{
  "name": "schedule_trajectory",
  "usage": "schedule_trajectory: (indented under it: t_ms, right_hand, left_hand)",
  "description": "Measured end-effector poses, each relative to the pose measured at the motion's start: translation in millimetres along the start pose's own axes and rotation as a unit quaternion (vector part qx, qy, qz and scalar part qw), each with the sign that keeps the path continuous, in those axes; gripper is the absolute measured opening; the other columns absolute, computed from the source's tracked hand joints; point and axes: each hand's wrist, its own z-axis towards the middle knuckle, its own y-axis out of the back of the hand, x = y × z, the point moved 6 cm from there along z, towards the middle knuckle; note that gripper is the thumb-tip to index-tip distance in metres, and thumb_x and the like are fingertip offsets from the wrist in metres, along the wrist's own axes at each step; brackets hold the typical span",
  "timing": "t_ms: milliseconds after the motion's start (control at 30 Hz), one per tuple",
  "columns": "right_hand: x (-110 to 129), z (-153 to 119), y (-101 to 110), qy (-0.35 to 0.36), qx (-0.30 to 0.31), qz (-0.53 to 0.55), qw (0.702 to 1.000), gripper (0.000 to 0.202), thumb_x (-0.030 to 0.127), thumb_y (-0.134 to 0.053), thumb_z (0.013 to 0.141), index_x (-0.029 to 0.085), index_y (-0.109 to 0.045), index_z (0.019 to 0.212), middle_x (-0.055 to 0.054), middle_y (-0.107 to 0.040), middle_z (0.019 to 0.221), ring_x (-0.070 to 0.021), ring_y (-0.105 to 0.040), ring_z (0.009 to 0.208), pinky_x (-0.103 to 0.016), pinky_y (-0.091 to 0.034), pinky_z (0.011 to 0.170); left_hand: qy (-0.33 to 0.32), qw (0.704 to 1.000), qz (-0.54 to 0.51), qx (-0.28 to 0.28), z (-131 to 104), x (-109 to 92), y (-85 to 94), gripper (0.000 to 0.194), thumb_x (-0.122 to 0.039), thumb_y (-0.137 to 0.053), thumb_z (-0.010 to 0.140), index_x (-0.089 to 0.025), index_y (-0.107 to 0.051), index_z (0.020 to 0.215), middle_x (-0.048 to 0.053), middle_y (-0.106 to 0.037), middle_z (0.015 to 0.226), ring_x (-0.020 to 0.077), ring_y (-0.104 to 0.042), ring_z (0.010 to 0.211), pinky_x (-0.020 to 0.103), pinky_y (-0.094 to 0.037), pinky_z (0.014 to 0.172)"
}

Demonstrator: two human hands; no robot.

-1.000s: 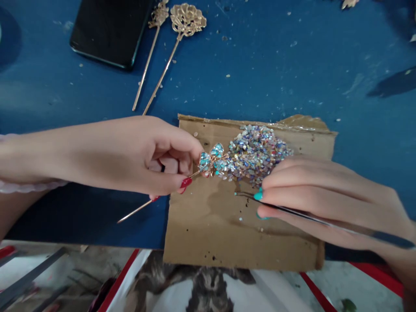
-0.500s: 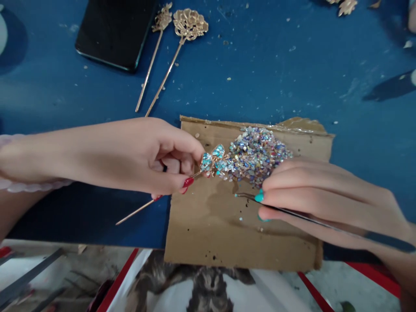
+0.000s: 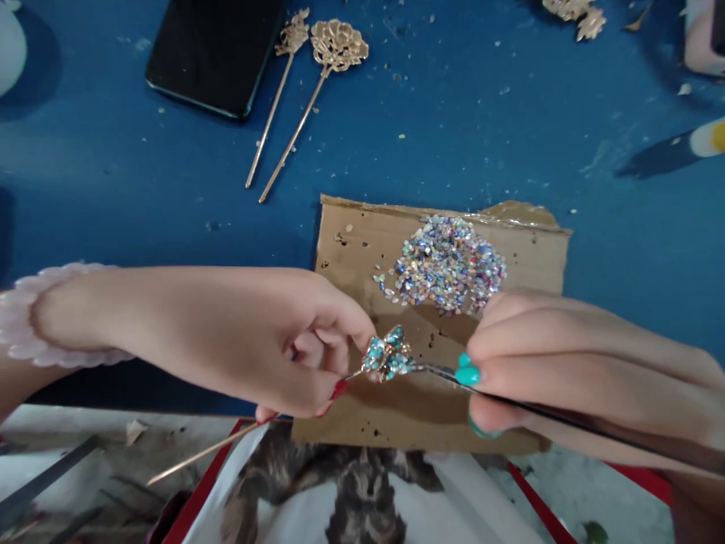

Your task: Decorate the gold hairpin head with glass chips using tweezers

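Note:
Between its thumb and fingers, my left hand (image 3: 294, 340) grips a gold hairpin (image 3: 198, 453) by the stick, just below its head. Turquoise chips cover much of the hairpin's ornament (image 3: 387, 355), which is held over the cardboard. My right hand (image 3: 566, 370) is closed around dark metal tweezers (image 3: 439, 372), their tips touching the ornament's right side. Whether a chip sits between the tips I cannot tell. Behind the ornament, a pile of small shiny multicoloured chips (image 3: 450, 264) rests on the cardboard piece (image 3: 351, 234).
At the back left lie a black phone (image 3: 212, 57) and two gold hairpins with openwork heads (image 3: 338, 45). More gold ornaments (image 3: 589, 23) are at the far right, near a white container with a yellow top (image 3: 711, 138). The blue table's (image 3: 481, 136) front edge is close to my lap.
My left hand has brought the hairpin down and nearer to me, away from the chip pile. The tweezers in my right hand have moved from above the cardboard to the ornament.

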Motion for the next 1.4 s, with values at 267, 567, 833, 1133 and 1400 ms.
schedule_trajectory:
  t_ms: [267, 567, 833, 1133, 1400]
  right_hand:
    - [12.3, -1.5, 1.2, 0.001, -0.056, 0.026, 0.998, 0.006, 0.03, -0.057, 0.101, 0.027, -0.06, 0.096, 0.004, -0.071, 0.083, -0.0126, -0.068, 0.066, -0.03, -0.063, 0.072]
    - [16.3, -1.9, 4.3, 0.008, -0.12, 0.001, 0.993, 0.009, 0.029, -0.07, 0.092, 0.023, -0.064, 0.089, 0.004, -0.07, 0.081, -0.0144, -0.067, 0.066, -0.035, -0.063, 0.075]
    - [16.2, -9.0, 5.7, 0.006, -0.163, -0.023, 0.986, 0.01, 0.03, -0.07, 0.092, 0.023, -0.065, 0.087, 0.004, -0.07, 0.081, -0.0147, -0.066, 0.069, -0.036, -0.063, 0.075]
    - [20.2, -9.6, 6.0, -0.009, -0.161, -0.033, 0.986, 0.011, 0.032, -0.066, 0.096, 0.024, -0.064, 0.088, 0.003, -0.071, 0.078, -0.0155, -0.067, 0.066, -0.038, -0.063, 0.074]
    - [11.4, -2.8, 2.1, 0.051, -0.084, 0.031, 0.995, 0.006, 0.022, -0.067, 0.094, 0.017, -0.064, 0.091, -0.001, -0.07, 0.087, -0.0125, -0.066, 0.072, -0.029, -0.059, 0.071]
  left_hand:
    - [0.003, 0.996, -0.081, 0.044, 1.4, -3.1, -3.4, 0.016, -0.01, -0.05, 0.071, -0.022, -0.058, 0.076, -0.008, -0.053, 0.064, 0.0069, -0.058, 0.054, 0.011, -0.044, 0.045]
    - [0.007, 0.994, -0.095, 0.047, 1.4, -0.2, -3.9, 0.021, -0.006, -0.047, 0.071, -0.022, -0.06, 0.076, -0.008, -0.062, 0.069, 0.006, -0.06, 0.056, 0.009, -0.045, 0.045]
    - [-0.006, 0.993, -0.106, 0.049, 0.7, -1.5, -4.5, 0.023, -0.004, -0.047, 0.072, -0.022, -0.061, 0.076, -0.009, -0.065, 0.071, 0.0038, -0.055, 0.054, 0.007, -0.043, 0.044]
    - [-0.008, 0.987, -0.149, 0.066, 2.9, -3.1, -5.4, 0.025, -0.002, -0.047, 0.07, -0.023, -0.06, 0.077, -0.009, -0.065, 0.069, 0.0051, -0.053, 0.053, 0.008, -0.044, 0.043]
    - [-0.001, 0.998, -0.052, 0.022, -2.9, 2.4, 2.7, 0.02, -0.01, -0.051, 0.08, -0.025, -0.064, 0.081, -0.008, -0.065, 0.074, 0.0056, -0.064, 0.057, 0.007, -0.048, 0.05]
